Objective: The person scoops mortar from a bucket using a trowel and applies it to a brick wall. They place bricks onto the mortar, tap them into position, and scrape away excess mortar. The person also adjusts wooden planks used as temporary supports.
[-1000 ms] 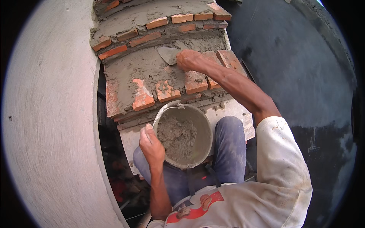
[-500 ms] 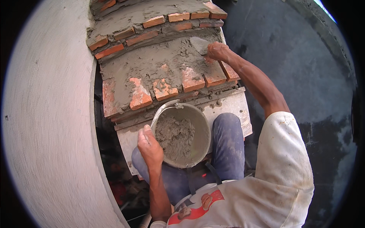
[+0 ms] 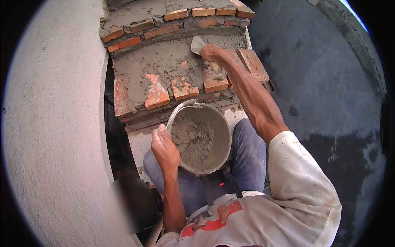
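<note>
Trowel (image 3: 197,44) sits gripped in right hand (image 3: 211,53), beyond left hand (image 3: 166,151), which holds the bucket (image 3: 222,132).

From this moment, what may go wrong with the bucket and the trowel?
The bucket, between the knees and steadied by the left hand, might tip if that hand slips. The trowel in the right hand, over the mortar, might leave it uneven; some might also fall into the dark gap beside the wall.

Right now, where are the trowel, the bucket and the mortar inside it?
Trowel (image 3: 197,45), head view: on its blade.
Bucket (image 3: 222,136), head view: on its inner wall.
Mortar (image 3: 191,139), head view: middle of the heap.
</note>
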`<state>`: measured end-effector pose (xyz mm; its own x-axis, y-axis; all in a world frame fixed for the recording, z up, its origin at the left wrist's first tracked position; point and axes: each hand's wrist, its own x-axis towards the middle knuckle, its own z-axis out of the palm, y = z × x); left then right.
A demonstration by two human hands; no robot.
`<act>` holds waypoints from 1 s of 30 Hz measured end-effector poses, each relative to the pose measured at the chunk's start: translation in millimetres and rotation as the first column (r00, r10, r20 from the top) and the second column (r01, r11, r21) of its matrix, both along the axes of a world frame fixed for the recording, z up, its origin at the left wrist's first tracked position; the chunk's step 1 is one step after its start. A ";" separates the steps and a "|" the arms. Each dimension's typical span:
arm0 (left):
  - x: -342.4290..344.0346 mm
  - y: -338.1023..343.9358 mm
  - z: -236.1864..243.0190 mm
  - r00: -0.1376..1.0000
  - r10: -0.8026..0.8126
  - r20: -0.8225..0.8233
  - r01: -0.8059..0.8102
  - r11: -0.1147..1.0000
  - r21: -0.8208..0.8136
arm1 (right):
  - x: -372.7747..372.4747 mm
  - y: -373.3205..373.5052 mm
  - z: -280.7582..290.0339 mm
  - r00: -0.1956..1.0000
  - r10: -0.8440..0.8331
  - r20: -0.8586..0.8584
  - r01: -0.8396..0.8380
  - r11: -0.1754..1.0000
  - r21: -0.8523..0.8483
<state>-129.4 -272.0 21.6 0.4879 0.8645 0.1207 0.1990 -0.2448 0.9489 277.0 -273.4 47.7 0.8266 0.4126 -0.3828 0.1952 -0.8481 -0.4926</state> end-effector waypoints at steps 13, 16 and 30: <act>11.1 9.8 -9.3 1.000 0.004 -0.002 -0.003 1.000 0.015 | -87.5 -35.8 42.5 0.777 0.578 0.250 -0.597 0.802 0.001; 3.5 10.1 -2.5 0.999 0.026 -0.037 -0.025 0.999 0.021 | -124.4 -123.8 53.8 0.649 0.506 0.568 -0.598 0.801 -0.030; 32.2 20.5 6.9 0.983 -0.163 -0.091 0.171 0.980 0.098 | -263.4 -214.3 -24.0 0.613 0.594 0.520 -0.388 0.800 -0.457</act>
<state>-97.2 -251.5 28.6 0.6363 0.7548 0.1596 0.2229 -0.3780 0.8986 13.6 -487.6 23.7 0.6104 0.7913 -0.0347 0.7875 -0.6016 0.1338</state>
